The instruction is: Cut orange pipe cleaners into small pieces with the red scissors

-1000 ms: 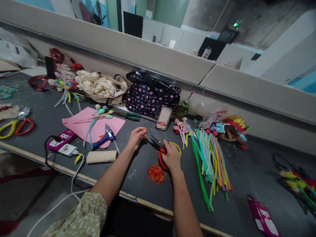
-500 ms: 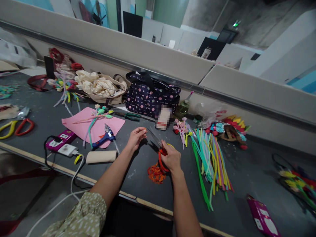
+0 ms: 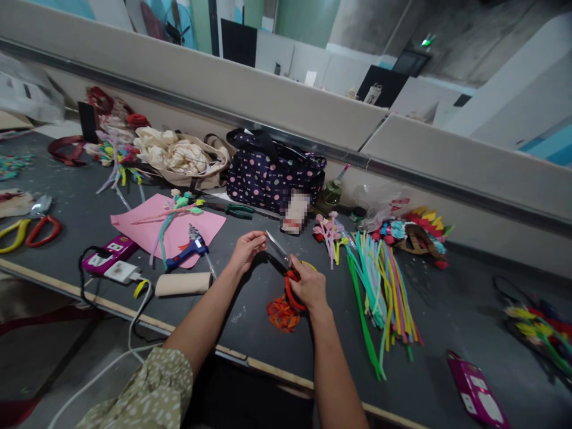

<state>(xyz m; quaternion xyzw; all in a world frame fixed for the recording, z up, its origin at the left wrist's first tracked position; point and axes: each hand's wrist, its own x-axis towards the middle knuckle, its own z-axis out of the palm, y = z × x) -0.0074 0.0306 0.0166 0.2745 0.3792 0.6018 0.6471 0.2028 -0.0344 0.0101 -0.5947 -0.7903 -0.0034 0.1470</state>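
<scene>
My right hand [image 3: 308, 284] is wrapped round the handles of a pair of scissors [image 3: 277, 248] with red and yellow grips. Their blades point up and left, and the tips are at the fingertips of my left hand [image 3: 248, 250]. That hand is closed in a pinch; whatever sits between its thumb and fingers is too small to make out. Below the scissors, a small heap of orange cut pieces [image 3: 283, 314] lies on the dark table [image 3: 250, 339].
Fuzzy craft stems [image 3: 379, 286] lie in a bundle at the right. To the left are a blue glue gun [image 3: 187, 253], a beige roll [image 3: 184, 284], pink paper [image 3: 134, 219] and a purple power strip [image 3: 109, 255]. A dotted bag [image 3: 272, 176] stands behind.
The scissor blades have turned slightly and now look closer together, with their tips at my left fingertips. Both hands have stayed almost in place.
</scene>
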